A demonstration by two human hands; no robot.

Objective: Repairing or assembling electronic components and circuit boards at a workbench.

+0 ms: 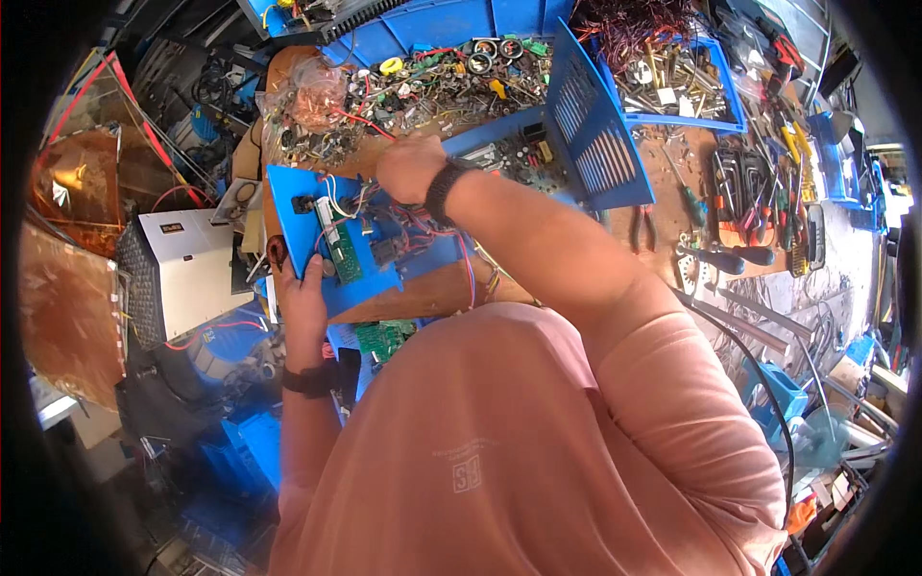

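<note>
Your left hand (303, 300) grips the edge of the blue casing (363, 294) on the worktop (423, 300); your right hand's (411, 169) hold is unclear. Probably stiff sheet metal: grasp edges, spare fragile wires (415, 230).

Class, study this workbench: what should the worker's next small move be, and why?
Perhaps the right hand should ease the coloured wires aside: they bunch beside it, near the green circuit board, while the left hand already holds the blue casing by its edge.
</note>
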